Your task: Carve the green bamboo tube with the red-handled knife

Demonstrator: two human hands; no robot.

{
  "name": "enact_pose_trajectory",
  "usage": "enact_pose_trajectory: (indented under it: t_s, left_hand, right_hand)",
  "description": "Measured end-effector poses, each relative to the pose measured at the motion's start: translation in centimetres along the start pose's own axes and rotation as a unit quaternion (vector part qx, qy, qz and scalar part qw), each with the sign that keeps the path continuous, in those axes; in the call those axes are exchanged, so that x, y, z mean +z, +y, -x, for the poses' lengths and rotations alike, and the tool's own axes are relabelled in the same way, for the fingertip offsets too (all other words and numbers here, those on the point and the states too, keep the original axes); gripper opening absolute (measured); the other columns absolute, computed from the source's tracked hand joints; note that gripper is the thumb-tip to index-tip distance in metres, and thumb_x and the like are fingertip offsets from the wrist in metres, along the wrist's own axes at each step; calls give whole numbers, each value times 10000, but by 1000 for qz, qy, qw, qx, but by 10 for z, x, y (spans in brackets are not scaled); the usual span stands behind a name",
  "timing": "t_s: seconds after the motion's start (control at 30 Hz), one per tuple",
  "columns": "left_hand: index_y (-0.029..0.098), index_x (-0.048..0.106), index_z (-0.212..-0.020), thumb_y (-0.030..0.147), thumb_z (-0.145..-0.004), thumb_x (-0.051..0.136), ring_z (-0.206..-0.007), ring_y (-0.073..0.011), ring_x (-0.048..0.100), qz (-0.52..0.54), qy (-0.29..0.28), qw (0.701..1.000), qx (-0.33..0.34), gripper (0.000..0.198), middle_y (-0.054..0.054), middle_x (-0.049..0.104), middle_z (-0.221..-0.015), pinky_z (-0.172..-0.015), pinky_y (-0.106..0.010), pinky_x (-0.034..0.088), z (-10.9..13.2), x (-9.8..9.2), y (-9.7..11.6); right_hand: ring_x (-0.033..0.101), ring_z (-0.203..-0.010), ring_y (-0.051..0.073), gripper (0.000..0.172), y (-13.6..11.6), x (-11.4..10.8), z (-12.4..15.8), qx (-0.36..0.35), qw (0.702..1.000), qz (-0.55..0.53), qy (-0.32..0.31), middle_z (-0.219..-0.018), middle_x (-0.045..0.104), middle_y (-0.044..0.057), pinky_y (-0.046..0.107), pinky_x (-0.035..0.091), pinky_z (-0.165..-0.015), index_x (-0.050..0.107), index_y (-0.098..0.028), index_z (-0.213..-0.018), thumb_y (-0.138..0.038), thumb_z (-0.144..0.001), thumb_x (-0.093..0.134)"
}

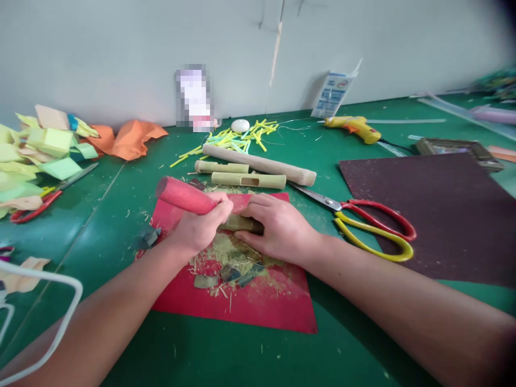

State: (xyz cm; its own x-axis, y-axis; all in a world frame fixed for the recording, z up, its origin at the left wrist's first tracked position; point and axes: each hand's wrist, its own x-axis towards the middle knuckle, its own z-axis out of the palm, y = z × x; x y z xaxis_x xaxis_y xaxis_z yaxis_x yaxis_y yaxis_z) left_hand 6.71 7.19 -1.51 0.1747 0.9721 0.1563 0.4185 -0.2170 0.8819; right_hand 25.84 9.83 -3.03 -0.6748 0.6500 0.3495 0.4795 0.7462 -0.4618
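My left hand point(202, 224) is closed round a tool with a thick red wooden handle point(183, 194); its working end is hidden behind my fingers. My right hand point(280, 226) grips a short bamboo tube point(243, 223) from its right side, and the tool meets the tube's left part. Under both hands lies a red sheet point(282, 314), strewn with bamboo shavings and several dark bark-like chips point(230, 273). Just beyond it are two pale bamboo pieces, one with a cut-out notch point(269, 181) and another point(226, 167), beside a wooden rod point(258, 163).
Scissors with red and yellow handles point(334, 205) lie right of my hand, partly on a dark brown sheet point(435, 209). A yellow glue gun point(357, 129) and yellow-green sticks point(237, 141) are farther back. Folded paper point(48, 153), red-handled scissors point(44, 207) and a white wire frame point(72, 306) stand left.
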Motion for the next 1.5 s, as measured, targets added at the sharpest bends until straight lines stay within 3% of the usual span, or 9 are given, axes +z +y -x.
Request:
enact_pose_trajectory:
  t_s: [0.2, 0.43, 0.77, 0.87, 1.03, 1.23, 1.33, 1.4, 1.5]
  left_hand:
    - [200, 465, -640, 342, -922, 522, -526, -107, 331, -4, 39, 997, -61, 320, 60, 385, -547, -543, -297, 268, -6, 5, 0]
    - [201, 462, -637, 345, -909, 529, -535, -112, 336, -33, 35, 994, -93, 316, 56, 377, -542, -531, -287, 263, -6, 4, 3]
    - [199, 461, -602, 347, -875, 557, -526, -109, 346, -23, 33, 996, -75, 325, 52, 383, -525, -516, -273, 284, -9, 4, 4]
    - [199, 430, -587, 311, -851, 541, -535, -105, 331, -16, 6, 999, -43, 307, 51, 364, -546, -528, -277, 286, -8, 2, 5]
    - [197, 339, -534, 252, -842, 529, -540, -96, 343, -9, -89, 995, 35, 366, 45, 347, -552, -549, -288, 280, -1, -4, 5]
    - [196, 482, -618, 379, -938, 541, -516, -99, 357, 69, -13, 997, 9, 373, 48, 411, -542, -528, -282, 302, -1, -7, 2]
    - [198, 614, -775, 412, -933, 591, -576, -105, 438, 58, 21, 998, 27, 267, 29, 538, -649, -570, -274, 363, 1, -10, 0]
    - [207, 667, -888, 431, -938, 591, -625, -115, 493, 37, 39, 998, 39, 241, 11, 608, -733, -612, -278, 403, 4, -11, -1]
    - [219, 696, -973, 441, -949, 574, -687, -140, 569, -25, 89, 995, 44, 254, -5, 661, -778, -658, -291, 447, 8, -9, 1]
  right_hand:
    - [607, -923, 251, 243, -1, -1, 0, -16, 999, 42, -13, -985, 715, 118, 363, 472, -810, 707, -115, -962, -286, -792, 736]
    - [578, -853, 228, 176, -4, -2, 0, -20, 998, 62, -9, -893, 691, 102, 343, 451, -717, 686, -125, -880, -269, -787, 728]
    - [578, -894, 236, 185, -2, -1, 0, -35, 998, 45, -4, -946, 688, 106, 358, 468, -766, 685, -146, -945, -259, -800, 706]
    - [577, -867, 219, 169, 1, -1, 0, -45, 999, 7, 0, -912, 677, 84, 342, 461, -747, 674, -156, -937, -260, -810, 713]
    - [552, -767, 187, 140, 5, -2, 0, -32, 999, -6, 4, -805, 644, 59, 317, 427, -676, 636, -148, -787, -247, -788, 735]
    - [594, -898, 222, 195, 4, -5, -1, -27, 999, 32, -21, -982, 706, 97, 351, 457, -781, 705, -147, -941, -288, -810, 733]
    - [601, -914, 241, 237, 6, -7, -2, -36, 997, 65, -27, -1033, 710, 105, 376, 465, -784, 724, -160, -1004, -294, -810, 729]
    - [614, -939, 261, 279, 6, -9, -1, -43, 997, 69, -5, -1043, 710, 112, 401, 481, -802, 723, -162, -1026, -321, -798, 740]
    - [642, -941, 258, 351, 4, -12, 2, -47, 994, 34, 96, -1017, 706, 123, 415, 517, -820, 683, -151, -1071, -409, -834, 706]
